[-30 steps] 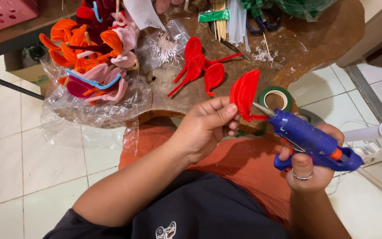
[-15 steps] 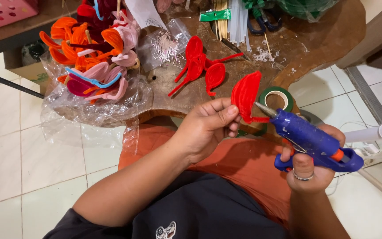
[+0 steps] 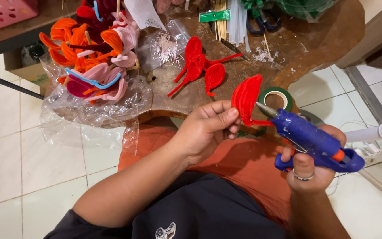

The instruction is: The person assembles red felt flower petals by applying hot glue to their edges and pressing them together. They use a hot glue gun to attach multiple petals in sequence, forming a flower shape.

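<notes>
My left hand [image 3: 208,128] pinches a red fuzzy petal [image 3: 245,98] made of pipe cleaner, held upright over my lap. My right hand [image 3: 309,164] grips a blue glue gun [image 3: 311,139] with an orange trigger. Its metal nozzle touches the inner face of the petal near its lower edge. Several more red petals [image 3: 198,64] lie on the wooden table [image 3: 297,48] just beyond my hands.
A clear plastic bag of orange, pink and dark red pipe-cleaner pieces [image 3: 91,48] sits at the table's left. A green tape roll [image 3: 277,96] lies behind the petal. Sticks and a green-wrapped bundle [image 3: 219,17] are at the back. A pink basket [image 3: 3,13] stands far left.
The petal has tilted a little in my left hand, and the glue gun's nozzle has shifted slightly along it. Both hands stay in nearly the same place.
</notes>
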